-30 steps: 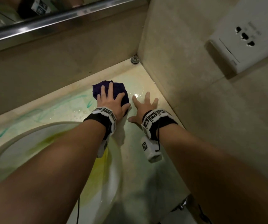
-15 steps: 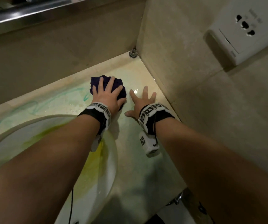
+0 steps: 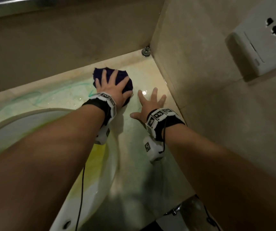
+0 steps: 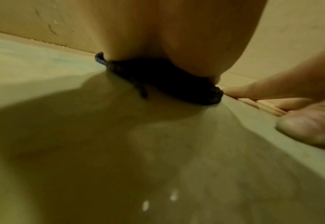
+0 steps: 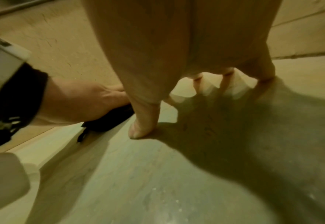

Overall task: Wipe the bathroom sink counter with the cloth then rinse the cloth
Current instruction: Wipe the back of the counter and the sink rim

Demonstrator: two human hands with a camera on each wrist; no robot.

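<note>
Cloth [image 3: 113, 79] bunched on the tabletop [image 3: 139, 135] near the back corner, pressed flat under the left hand [image 3: 112, 90] with fingers spread. Right hand [image 3: 148, 104] splayed, bracing beside it, empty. Advise firm, overlapping strokes toward the green streaks [image 3: 39, 95].

Dim, warm yellow-green light fills all three views, with a small hot glint on the wet counter [image 3: 144, 92] in the head view. Both forearms cast soft shadows toward the camera. Wide-angle bending curves the wall edges and the sink [image 3: 54, 112] rim. The wrist views are soft and smeared, with broad shadows pooling under the left hand [image 4: 167, 37] and the right hand [image 5: 186, 45].
</note>
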